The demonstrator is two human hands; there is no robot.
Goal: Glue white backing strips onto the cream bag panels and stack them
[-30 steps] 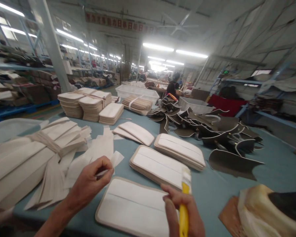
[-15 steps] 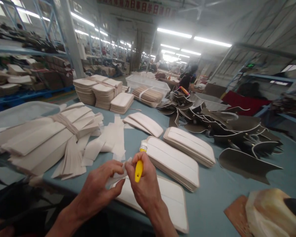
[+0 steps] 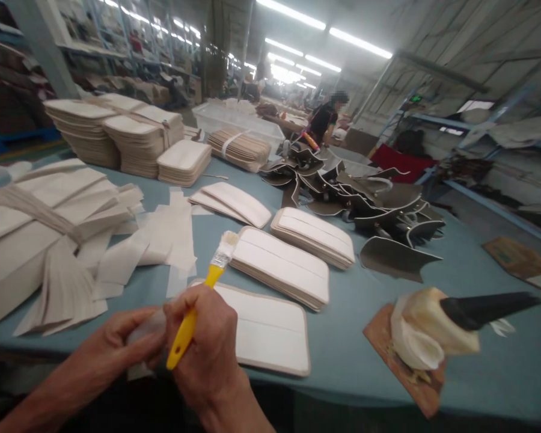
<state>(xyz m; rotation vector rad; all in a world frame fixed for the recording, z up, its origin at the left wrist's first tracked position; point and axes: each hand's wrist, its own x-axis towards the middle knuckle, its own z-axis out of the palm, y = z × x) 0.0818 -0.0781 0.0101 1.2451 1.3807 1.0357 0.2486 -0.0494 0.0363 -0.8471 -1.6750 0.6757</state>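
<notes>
My right hand is closed around the yellow handle of a paintbrush, its pale bristles pointing up and away from me. Fingers of that hand also meet a thin whitish strip, which my left hand pinches at the table's front edge. Part of the strip is hidden by the fingers. Just right of my hands lies a white panel with a beige border. Behind it are a stack of similar panels and a second such stack.
Loose pale strips and a tied bundle cover the left. Tall panel piles stand behind. Dark curved pieces heap at back right. A glue-smeared container with a black spout rests on a brown board. A person stands farther off.
The view has swung right and down, bringing the container fully into sight. Both hands have drawn together lower, with the strip pulled toward the table edge and the brush still held.
</notes>
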